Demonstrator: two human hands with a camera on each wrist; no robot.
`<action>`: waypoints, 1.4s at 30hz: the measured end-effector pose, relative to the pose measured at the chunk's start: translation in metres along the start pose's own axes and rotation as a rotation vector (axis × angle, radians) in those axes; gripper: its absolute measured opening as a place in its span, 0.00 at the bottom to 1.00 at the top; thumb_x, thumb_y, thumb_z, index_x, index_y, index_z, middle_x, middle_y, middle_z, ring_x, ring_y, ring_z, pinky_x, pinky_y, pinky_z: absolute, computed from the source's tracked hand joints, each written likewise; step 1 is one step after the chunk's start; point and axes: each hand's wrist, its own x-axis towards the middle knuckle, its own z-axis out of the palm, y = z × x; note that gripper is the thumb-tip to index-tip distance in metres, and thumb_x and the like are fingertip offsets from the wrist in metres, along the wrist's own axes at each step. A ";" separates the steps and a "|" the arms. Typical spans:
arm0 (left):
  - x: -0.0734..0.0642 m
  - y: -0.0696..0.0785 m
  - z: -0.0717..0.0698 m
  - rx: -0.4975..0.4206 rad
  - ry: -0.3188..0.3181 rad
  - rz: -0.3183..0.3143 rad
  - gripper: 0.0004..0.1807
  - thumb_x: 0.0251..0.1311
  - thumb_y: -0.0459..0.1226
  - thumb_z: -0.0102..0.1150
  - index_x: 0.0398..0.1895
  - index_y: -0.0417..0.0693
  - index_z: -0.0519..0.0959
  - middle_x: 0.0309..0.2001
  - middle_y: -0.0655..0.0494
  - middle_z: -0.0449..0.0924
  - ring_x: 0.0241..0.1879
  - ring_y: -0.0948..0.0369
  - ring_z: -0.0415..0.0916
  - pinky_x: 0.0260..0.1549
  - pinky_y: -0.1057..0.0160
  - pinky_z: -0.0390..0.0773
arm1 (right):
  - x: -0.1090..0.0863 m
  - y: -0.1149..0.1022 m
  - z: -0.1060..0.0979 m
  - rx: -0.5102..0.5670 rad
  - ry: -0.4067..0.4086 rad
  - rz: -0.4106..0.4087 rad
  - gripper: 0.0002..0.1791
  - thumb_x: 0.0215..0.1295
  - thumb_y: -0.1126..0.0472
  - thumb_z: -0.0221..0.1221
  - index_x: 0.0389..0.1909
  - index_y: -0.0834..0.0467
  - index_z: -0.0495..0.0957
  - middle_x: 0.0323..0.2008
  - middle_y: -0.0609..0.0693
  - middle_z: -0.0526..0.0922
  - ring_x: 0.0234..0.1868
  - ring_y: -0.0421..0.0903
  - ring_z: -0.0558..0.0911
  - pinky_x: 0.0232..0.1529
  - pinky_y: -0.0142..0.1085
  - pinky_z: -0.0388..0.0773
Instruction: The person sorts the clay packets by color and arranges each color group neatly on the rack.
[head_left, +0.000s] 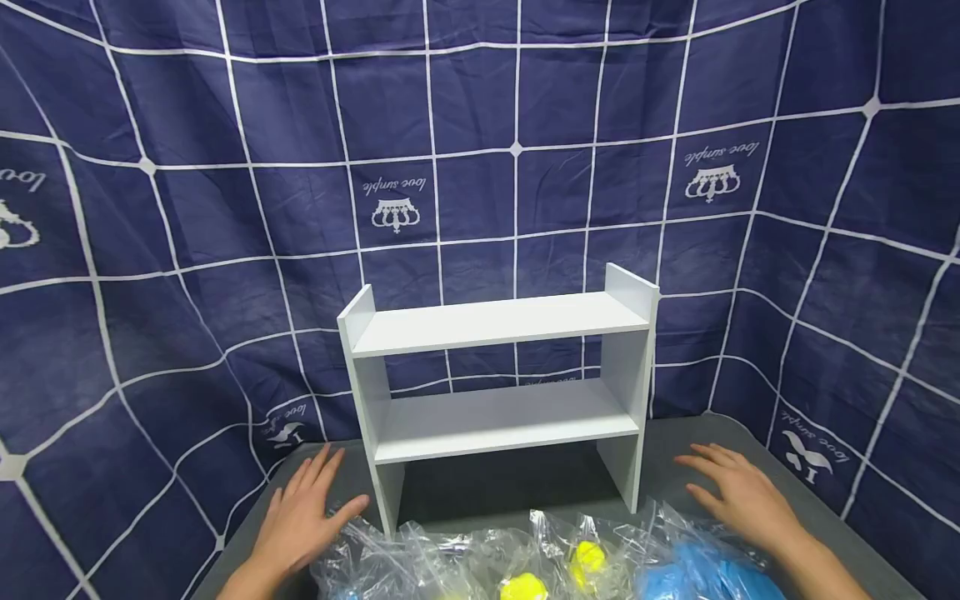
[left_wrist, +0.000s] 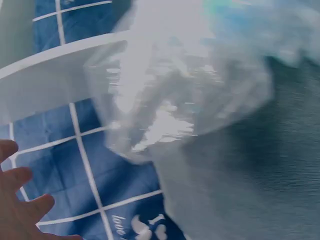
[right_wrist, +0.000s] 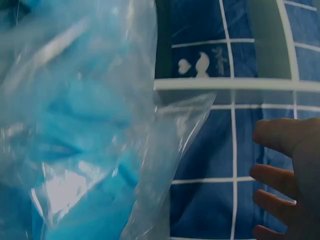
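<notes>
Both hands hold nothing. My left hand (head_left: 300,512) is spread, palm down, left of the clear plastic bags (head_left: 442,554) along the table's near edge. On the other side, my right hand (head_left: 742,496) hovers with fingers extended beside a clear bag with light-blue contents (head_left: 693,571). Yellow items (head_left: 523,587) show through the middle bags; their kind cannot be made out. Behind the bags stands a white two-tier shelf (head_left: 502,325), bare on both boards. In the right wrist view the blue-filled bag (right_wrist: 85,115) lies left of the fingers.
A dark grey tabletop (head_left: 502,483) lies under the shelf and bags. Navy cloth with white grid lines (head_left: 480,108) hangs behind and on both sides, its lower edge meeting the table. The shelf's uprights (head_left: 630,408) rise between the hands.
</notes>
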 end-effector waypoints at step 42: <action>0.128 0.118 -0.138 -1.077 0.403 0.192 0.26 0.75 0.39 0.30 0.73 0.41 0.49 0.70 0.40 0.61 0.75 0.51 0.48 0.73 0.51 0.45 | 0.003 -0.096 0.048 0.508 -0.498 -0.373 0.36 0.51 0.46 0.67 0.61 0.53 0.72 0.57 0.50 0.79 0.56 0.46 0.79 0.50 0.36 0.78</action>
